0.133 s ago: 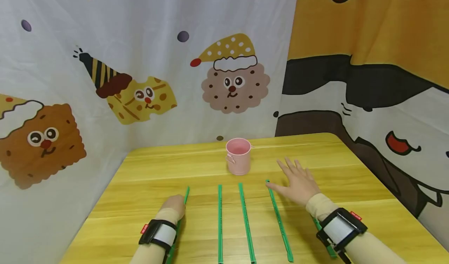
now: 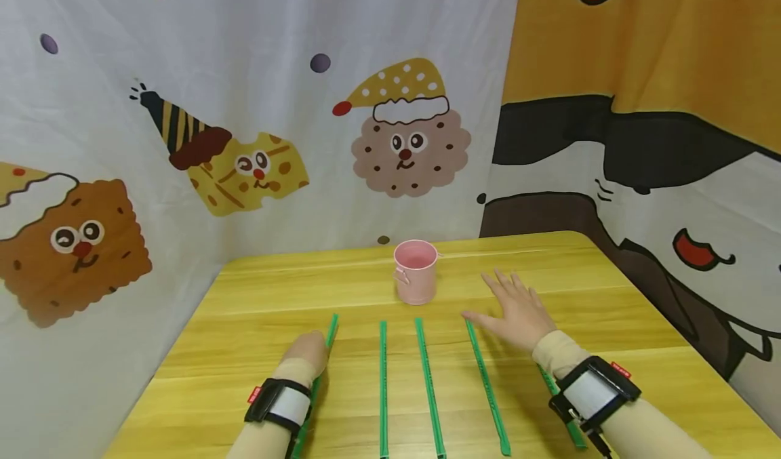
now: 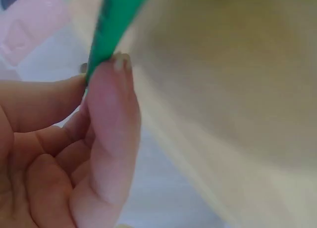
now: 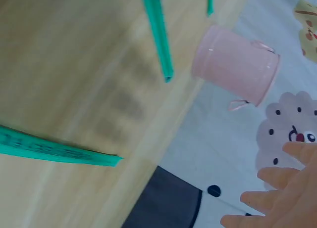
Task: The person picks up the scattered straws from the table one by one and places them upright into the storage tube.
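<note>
My left hand (image 2: 306,354) pinches a long, thin green wrapped straw (image 3: 116,25) between thumb and finger, seen close up in the left wrist view. This straw slants at the left of the head view, partly hidden by the hand and wrist. My right hand (image 2: 517,316) is spread with straight fingers above the table, holding nothing. Near its thumb lies the far end of another green straw (image 2: 488,391). One more green straw (image 2: 564,411) lies partly under the right wrist. Between the hands, two straws (image 2: 383,391) lie lengthwise, side by side and apart.
A pink bucket (image 2: 416,286) with small side handles stands upright towards the back of the yellow wood-grain table (image 2: 244,289). Behind the table hangs a white cloth (image 2: 256,25) printed with cartoon biscuits. More cartoon cloth (image 2: 561,45) hangs on the right.
My left hand has shifted slightly right and away from me, taking the straw's far end along. The right hand's fingers have moved a little farther away; the bucket and other straws stay put.
</note>
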`<action>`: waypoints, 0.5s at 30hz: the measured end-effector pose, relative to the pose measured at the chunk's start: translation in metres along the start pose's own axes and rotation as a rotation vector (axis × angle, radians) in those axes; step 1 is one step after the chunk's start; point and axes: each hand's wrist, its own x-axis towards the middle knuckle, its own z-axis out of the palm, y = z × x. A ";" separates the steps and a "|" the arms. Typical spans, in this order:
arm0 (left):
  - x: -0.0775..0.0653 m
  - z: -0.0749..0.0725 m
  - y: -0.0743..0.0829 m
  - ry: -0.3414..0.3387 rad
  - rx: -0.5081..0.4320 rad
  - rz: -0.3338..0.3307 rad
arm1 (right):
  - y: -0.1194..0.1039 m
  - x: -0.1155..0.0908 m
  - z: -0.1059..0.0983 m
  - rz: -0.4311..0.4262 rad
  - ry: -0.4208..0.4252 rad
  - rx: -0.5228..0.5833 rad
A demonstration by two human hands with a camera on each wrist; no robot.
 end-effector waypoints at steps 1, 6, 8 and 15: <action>0.000 -0.003 0.004 0.006 -0.021 0.006 | -0.002 0.002 -0.003 -0.006 -0.002 0.013; -0.001 -0.021 0.033 0.039 -0.108 0.069 | -0.019 0.012 -0.023 -0.031 -0.024 0.113; -0.003 -0.028 0.047 0.098 -0.140 0.132 | -0.028 0.016 -0.030 -0.040 -0.030 0.182; -0.014 -0.044 0.095 0.402 -0.284 0.460 | -0.071 0.020 -0.036 -0.082 -0.053 0.649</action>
